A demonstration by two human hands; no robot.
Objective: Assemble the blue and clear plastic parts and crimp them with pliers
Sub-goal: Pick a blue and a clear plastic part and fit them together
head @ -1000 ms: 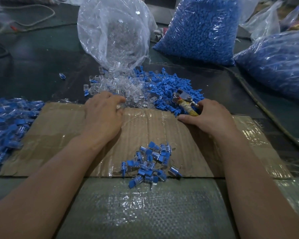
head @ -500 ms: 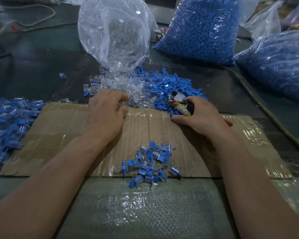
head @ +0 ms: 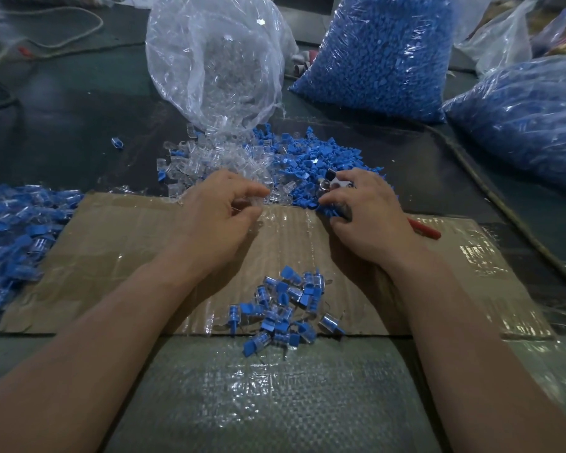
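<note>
Both curled: left hand (head: 219, 217) touches clear parts (head: 209, 165), hold unclear; right hand (head: 366, 220) grips pliers (head: 335, 185).

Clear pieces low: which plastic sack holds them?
The crumpled transparent plastic sack behind the left hand; the upright sack and the low sack to its right hold blue pieces.
</note>
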